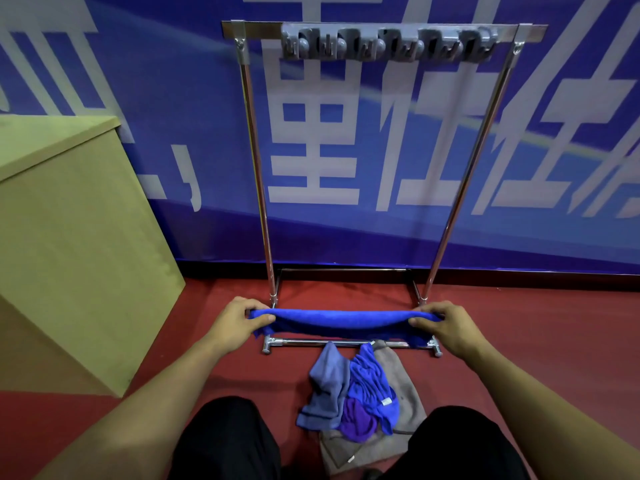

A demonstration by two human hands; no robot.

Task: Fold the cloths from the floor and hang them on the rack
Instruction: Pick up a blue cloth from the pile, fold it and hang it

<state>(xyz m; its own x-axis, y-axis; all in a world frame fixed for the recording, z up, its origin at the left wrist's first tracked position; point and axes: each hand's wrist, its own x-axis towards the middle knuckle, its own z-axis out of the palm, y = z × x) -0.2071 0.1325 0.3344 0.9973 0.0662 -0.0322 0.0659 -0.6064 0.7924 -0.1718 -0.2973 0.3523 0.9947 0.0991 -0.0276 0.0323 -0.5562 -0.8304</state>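
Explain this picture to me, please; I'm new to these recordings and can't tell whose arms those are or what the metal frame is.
There is no machine here. A camera worn on a person's head looks down at their own arms. The left hand and right hand each pinch one end of a blue cloth, stretched between them. Behind it stands a metal rack with grey hooks on its top bar. On the red floor lies a pile of cloths, still unfolded, between the person's knees.
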